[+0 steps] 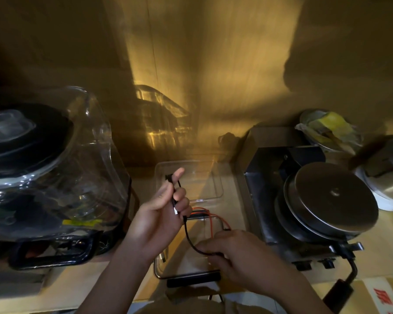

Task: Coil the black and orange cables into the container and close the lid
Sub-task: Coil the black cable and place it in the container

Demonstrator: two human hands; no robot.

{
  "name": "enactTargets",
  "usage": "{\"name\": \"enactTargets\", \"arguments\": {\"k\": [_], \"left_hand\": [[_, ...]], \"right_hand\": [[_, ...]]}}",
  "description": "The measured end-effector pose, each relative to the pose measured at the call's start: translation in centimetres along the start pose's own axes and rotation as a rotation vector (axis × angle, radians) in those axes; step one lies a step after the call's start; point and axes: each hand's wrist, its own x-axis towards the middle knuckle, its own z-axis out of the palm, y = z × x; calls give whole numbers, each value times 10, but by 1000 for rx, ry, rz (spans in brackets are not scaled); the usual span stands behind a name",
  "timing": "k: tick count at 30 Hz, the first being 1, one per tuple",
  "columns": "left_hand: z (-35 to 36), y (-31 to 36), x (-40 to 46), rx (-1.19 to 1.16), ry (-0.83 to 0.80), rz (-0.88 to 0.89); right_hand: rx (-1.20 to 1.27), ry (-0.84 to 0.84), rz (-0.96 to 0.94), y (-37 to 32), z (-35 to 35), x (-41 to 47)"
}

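Observation:
My left hand is raised over the counter and pinches one end of the black cable, whose plug points down between the fingers. The cable sags in a curve to my right hand, which grips its other part low over the clear container. The orange cable lies looped in that container, just behind my right hand. A clear flat lid lies on the counter beyond the container.
A large clear blender jar with a black lid stands at the left. A metal appliance with a round steel plate and a black handle stands at the right. Pots and a bowl crowd the far right. The wall is close behind.

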Motion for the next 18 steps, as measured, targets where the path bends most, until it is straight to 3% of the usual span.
{"name": "enactTargets", "arguments": {"k": [5,11,14,18], "left_hand": [[4,-5,-6,316,-5,-65],[9,-15,-11,742,-123,-250],[13,-16,-13,767,-179,-305],[12,-17,-15,601,-177,-375]], "right_hand": [[155,107,-41,0,-10,-1],[242,422,-46,2,-13,1],[279,528,-25,8,-12,2],[323,596,-17,16,-12,4]]}}
